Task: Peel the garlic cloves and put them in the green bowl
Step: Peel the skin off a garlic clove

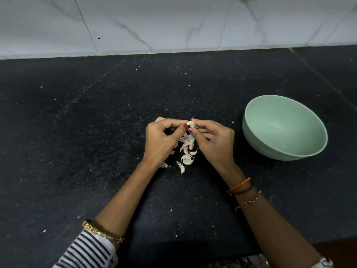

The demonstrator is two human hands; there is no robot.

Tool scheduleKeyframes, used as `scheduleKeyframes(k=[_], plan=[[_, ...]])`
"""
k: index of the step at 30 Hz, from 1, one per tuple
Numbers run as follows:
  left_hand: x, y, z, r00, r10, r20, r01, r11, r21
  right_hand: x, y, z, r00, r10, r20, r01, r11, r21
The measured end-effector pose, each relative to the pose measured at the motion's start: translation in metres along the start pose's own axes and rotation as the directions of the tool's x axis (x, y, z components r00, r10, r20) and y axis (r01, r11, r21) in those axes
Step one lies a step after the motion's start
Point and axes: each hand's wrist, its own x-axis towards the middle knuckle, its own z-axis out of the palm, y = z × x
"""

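Looking down, head view: two bare hands meet above a dark speckled worktop (77,132), with a pale marbled tiled wall (173,22) behind it.
Left hand (160,140): its thumb and forefinger are curled in and pinch one end of a garlic clove; the other fingers are folded toward the palm.
Right hand (214,140): its thumb and forefinger pinch the other end of the same clove; the remaining fingers are loosely curled beneath.
Garlic clove (190,124): small, pale and creamy, held between the fingertips of both hands, above the worktop and raised over the pile below; whether any skin is left on it cannot be told.
Pile of cloves and skins (186,151): white and pinkish pieces lie scattered on the worktop directly under and between the two hands, some partly hidden by the hands; which pieces are whole cloves and which are loose skins cannot be told for all of them.
Green bowl (316,132): pale green, upright on the worktop to the right of the right hand, near it but not touching; its inside shows no cloves.
Left forearm: gold bangles (102,232) and a striped sleeve (87,250).
Right forearm: an orange braided band (239,185), a dark band and a thin chain.
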Motion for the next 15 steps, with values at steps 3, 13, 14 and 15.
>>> scheduleKeyframes(k=[3, 13, 14, 15], plan=[[-0.0004, -0.0001, 0.0003, 1.000, 0.005, 0.009, -0.005, 1.000, 0.001, 0.0001, -0.0002, -0.0002, 1.000, 0.002, -0.005, -0.002, 1.000, 0.008], [-0.0001, -0.0008, -0.0024, 0.999, 0.009, 0.035, -0.010, 0.999, 0.041, 0.0002, 0.0021, -0.0013, 0.994, -0.110, 0.018, 0.111, 0.990, -0.087], [0.0003, 0.0007, -0.0034, 0.999, 0.010, 0.043, -0.012, 0.999, 0.050, -0.0001, 0.0026, -0.0011, 0.992, -0.125, 0.027, 0.127, 0.987, -0.097], [0.0007, 0.0023, -0.0045, 0.999, 0.002, 0.054, -0.004, 0.999, 0.045, -0.0004, 0.0030, -0.0010, 0.992, -0.123, 0.034, 0.126, 0.988, -0.095]])
